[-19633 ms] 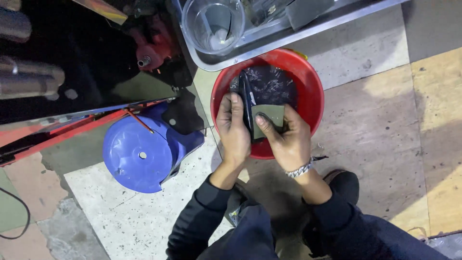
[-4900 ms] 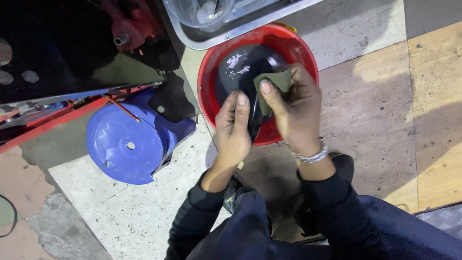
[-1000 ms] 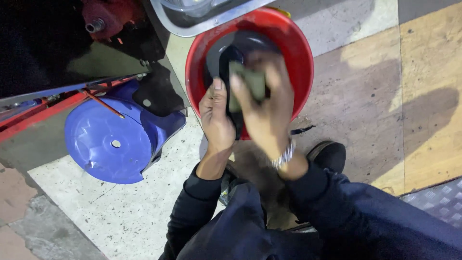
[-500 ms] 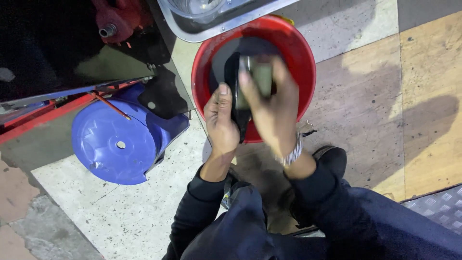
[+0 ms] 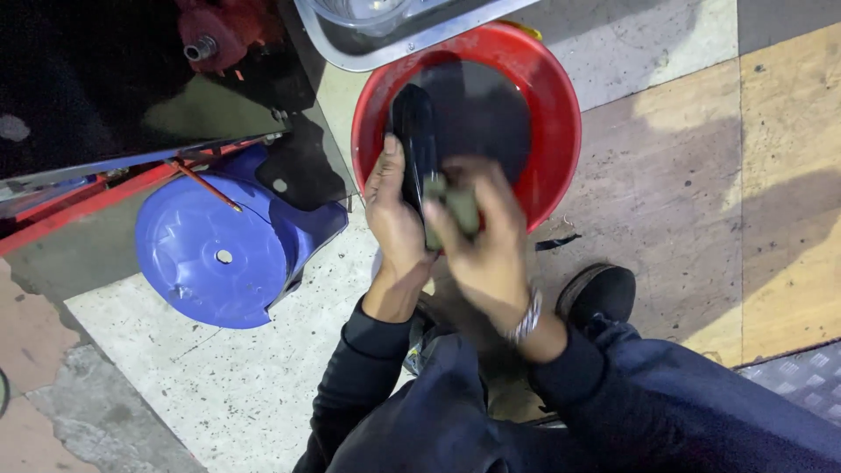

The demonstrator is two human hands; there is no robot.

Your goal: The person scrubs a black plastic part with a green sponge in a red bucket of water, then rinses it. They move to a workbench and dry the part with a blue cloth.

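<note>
Tiled floor below, pale and tan squares, worn concrete at lower left. Red basin of dark water set on it, touching the corner of a metal tray above. Blue stool lying beside the basin to the left, under a red-framed black panel. Dark shoe planted just below the basin rim.

Left hand clamped on a flat black part, held upright on edge over the basin's near side, its top end above the dark water. Right hand closed around a green sponge, pressed against the part's lower face; blurred, so mid-stroke. Silver bracelet at that wrist.

Compared with half a second ago: right hand and sponge lower on the part, nearer the body, upper length of the part now bare. Compared with a second ago: same grip on the left, same upright hold. Reads as a scrubbing stroke drawn down the face, with rubbing going on rather than finished; part not yet dipped back or set aside.
</note>
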